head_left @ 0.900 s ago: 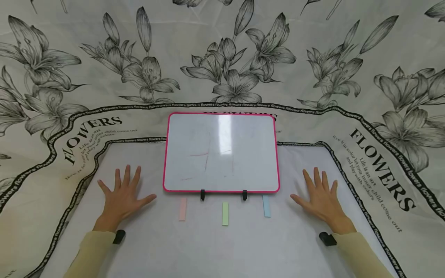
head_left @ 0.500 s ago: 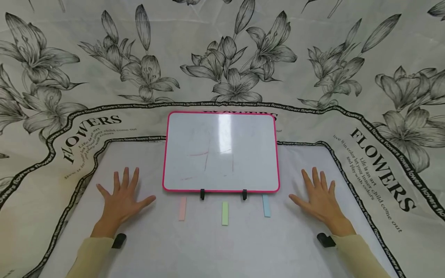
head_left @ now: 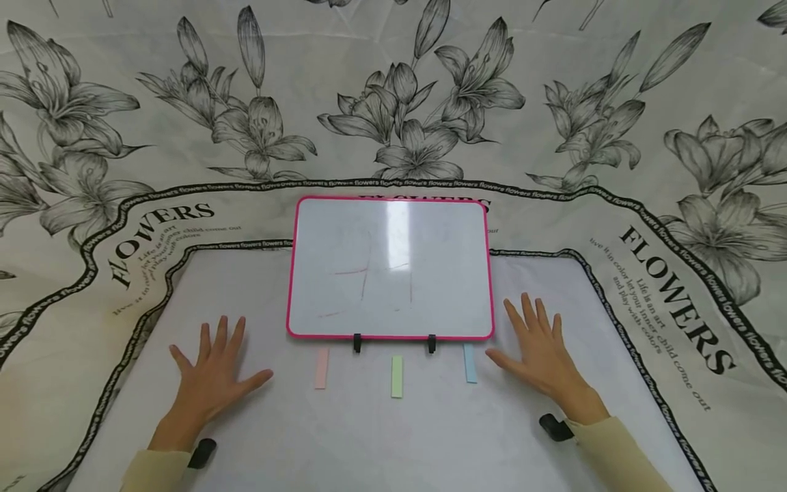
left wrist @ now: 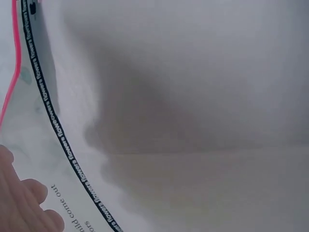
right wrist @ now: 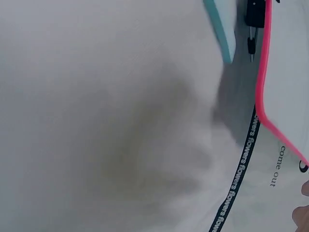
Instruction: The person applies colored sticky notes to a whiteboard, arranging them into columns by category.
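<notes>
Fingers spread, my left hand (head_left: 211, 383) is over the white cloth, left of a pink-framed whiteboard (head_left: 344, 273). My right hand (head_left: 544, 355) is spread too, to the right of the board, its thumb pointing toward a blue paper strip (head_left: 470, 363). Neither hand holds anything. In front of the board are also a pink strip (head_left: 322, 369) and a green strip (head_left: 397, 376). The left wrist view catches part of the left hand (left wrist: 24, 203) at its lower left. Fingertips (right wrist: 301, 217) of the right hand show at the right wrist view's edge.
The whiteboard leans on black stand feet (head_left: 357, 343) and bears faint reddish marks. A flower-printed cloth (head_left: 344, 157) with black lettered bands covers the area behind and at the sides. Black wrist cameras (head_left: 555, 428) sit under both wrists.
My right hand has shifted left, closer to the board and blue strip. The left hand has drawn back slightly toward me. The board and strips stay in place.
</notes>
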Available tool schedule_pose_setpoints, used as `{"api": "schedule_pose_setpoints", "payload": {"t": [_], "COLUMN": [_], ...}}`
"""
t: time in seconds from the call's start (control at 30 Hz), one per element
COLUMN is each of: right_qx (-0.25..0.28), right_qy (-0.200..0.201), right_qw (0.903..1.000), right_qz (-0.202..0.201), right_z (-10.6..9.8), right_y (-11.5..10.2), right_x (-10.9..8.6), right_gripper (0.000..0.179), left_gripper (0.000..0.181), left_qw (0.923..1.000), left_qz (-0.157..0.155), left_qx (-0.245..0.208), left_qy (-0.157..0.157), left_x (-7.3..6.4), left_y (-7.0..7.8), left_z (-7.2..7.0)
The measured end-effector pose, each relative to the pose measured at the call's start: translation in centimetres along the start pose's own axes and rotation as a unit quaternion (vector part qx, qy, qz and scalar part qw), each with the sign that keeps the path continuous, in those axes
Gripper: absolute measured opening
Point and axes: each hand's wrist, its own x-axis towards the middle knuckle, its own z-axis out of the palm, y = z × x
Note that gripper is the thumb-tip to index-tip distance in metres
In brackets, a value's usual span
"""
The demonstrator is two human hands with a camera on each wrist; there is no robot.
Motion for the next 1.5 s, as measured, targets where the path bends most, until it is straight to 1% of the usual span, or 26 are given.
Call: {"api": "schedule_pose_setpoints", "payload": {"t": [0.17, 0.3, 0.5, 0.63, 0.77, 0.87, 1.13, 1.33, 1.47, 1.5], "right_qx": [0.005, 0.007, 0.026, 0.035, 0.045, 0.049, 0.068, 0.049, 0.052, 0.053], "right_qy": [0.004, 0.009, 0.009, 0.002, 0.011, 0.019, 0.001, -0.008, -0.003, -0.002], "right_qw": [0.9994, 0.9972, 0.9888, 0.9783, 0.9632, 0.9521, 0.9286, 0.9170, 0.9078, 0.9068], "right_qz": [-0.035, -0.074, -0.147, -0.204, -0.265, -0.301, -0.365, -0.396, -0.416, -0.418], "right_z": [-0.1, -0.1, 0.6, 1.6, 2.7, 3.5, 5.5, 6.8, 7.6, 7.8], "right_y": [-2.4, -4.8, -9.1, -11.7, -14.1, -15.8, -19.5, -21.5, -22.6, -22.9], "right_x": [0.8, 1.4, 2.3, 2.8, 3.2, 3.4, 3.7, 3.8, 4.0, 4.0], "right_gripper": [0.103, 0.104, 0.100, 0.096, 0.093, 0.091, 0.088, 0.086, 0.083, 0.082], "left_gripper": [0.116, 0.115, 0.113, 0.112, 0.110, 0.108, 0.106, 0.104, 0.103, 0.102], "left_qw": [1.0000, 1.0000, 0.9999, 1.0000, 0.9999, 0.9998, 0.9997, 0.9994, 0.9991, 0.9990], "left_qz": [0.003, 0.002, -0.003, -0.003, 0.004, 0.008, 0.011, 0.010, 0.015, 0.016], "left_qx": [0.003, 0.000, 0.006, 0.009, 0.006, 0.005, -0.002, -0.007, -0.015, -0.018], "left_qy": [0.000, 0.001, -0.008, -0.002, 0.008, 0.016, 0.022, 0.031, 0.037, 0.039], "left_x": [-1.5, -2.5, -3.4, -3.9, -4.5, -4.8, -5.3, -5.7, -6.0, -6.1], "left_y": [-0.3, -0.8, -1.5, -1.8, -2.0, -2.2, -2.8, -3.0, -2.9, -2.9], "left_z": [-0.1, -0.4, -0.7, -1.0, -1.4, -1.5, -1.3, -1.0, -0.8, -0.7]}}
